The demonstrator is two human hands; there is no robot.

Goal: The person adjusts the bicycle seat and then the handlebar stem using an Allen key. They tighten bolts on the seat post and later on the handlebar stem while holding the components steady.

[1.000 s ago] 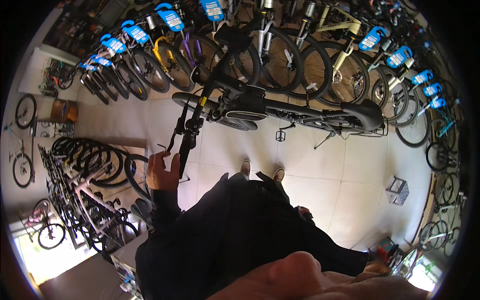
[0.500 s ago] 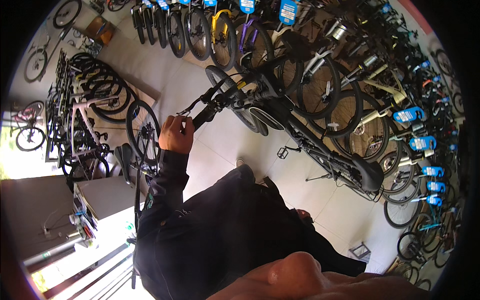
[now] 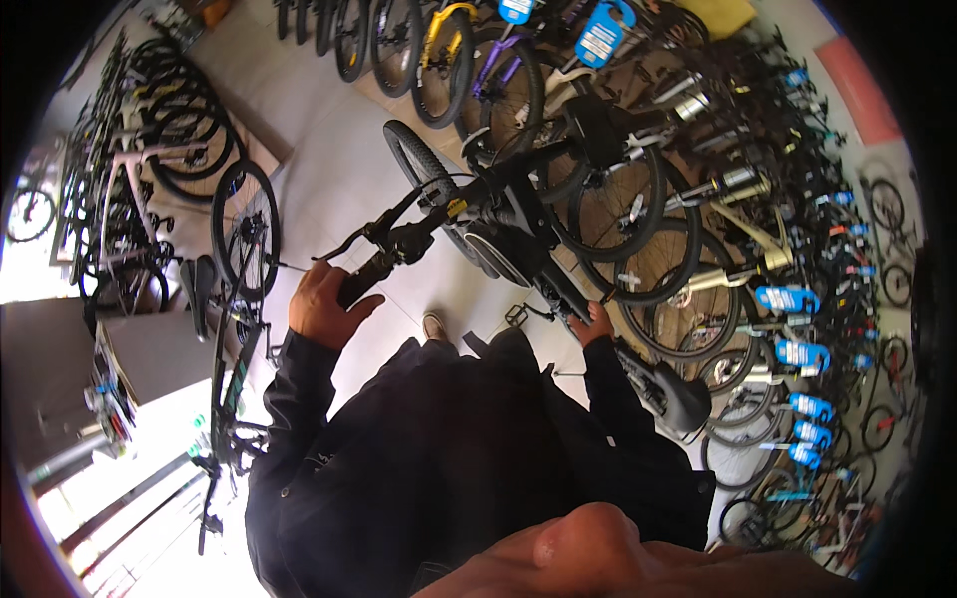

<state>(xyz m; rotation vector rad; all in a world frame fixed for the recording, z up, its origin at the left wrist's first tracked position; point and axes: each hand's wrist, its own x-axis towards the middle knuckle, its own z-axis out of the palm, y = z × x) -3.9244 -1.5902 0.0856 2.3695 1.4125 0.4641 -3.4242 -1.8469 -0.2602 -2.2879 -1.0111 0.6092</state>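
A black bicycle [image 3: 508, 224] stands before me, its handlebar toward the left and its saddle [image 3: 683, 399] to the right. My left hand [image 3: 321, 307] is at the end of the left handlebar grip [image 3: 367, 281]. Its thumb sticks out to one side of the grip, and the fingers lie beside the brake lever [image 3: 344, 242]. My right hand [image 3: 595, 325] has its fingers curled over the frame tube ahead of the saddle; the tube partly hides them. A pedal [image 3: 515, 315] shows below the frame.
Rows of parked bicycles with blue tags [image 3: 788, 299] line the right and far sides, close to the black bicycle. More bicycles, one with a pink frame [image 3: 125, 194], stand at the left. A counter [image 3: 164, 359] is at the lower left. My shoe [image 3: 435, 327] rests on pale floor tiles.
My right hand has come up from beside my body onto the bicycle's frame. The left hand's curled fingers have spread, thumb out, at the grip's end. The whole view has shifted.
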